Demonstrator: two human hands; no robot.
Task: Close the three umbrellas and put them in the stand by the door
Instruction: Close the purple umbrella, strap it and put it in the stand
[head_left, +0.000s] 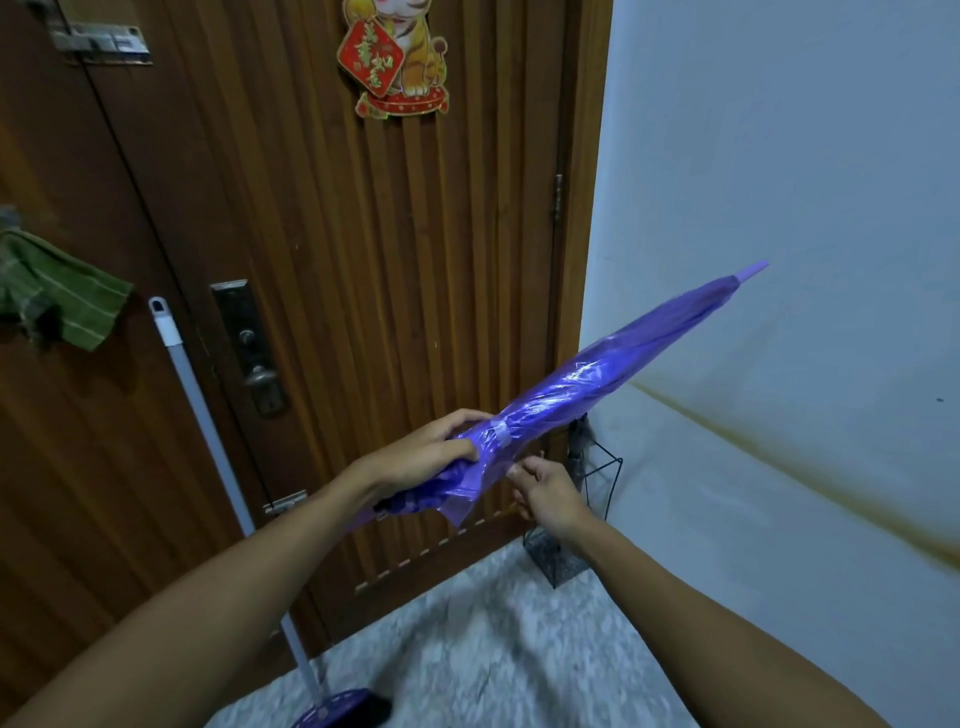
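Your left hand (431, 457) wraps its fingers around the folded purple umbrella (597, 384) near the strap end, holding it slanted up to the right, with its tip before the pale wall (805, 156). Your right hand (545, 491) hovers just under the canopy with fingers loosely curled, grasping nothing; whether a fingertip touches the fabric cannot be told. The black wire umbrella stand (602, 483) sits below in the corner beside the wooden door (363, 260). A mop handle (208, 415) leans against the door to the left.
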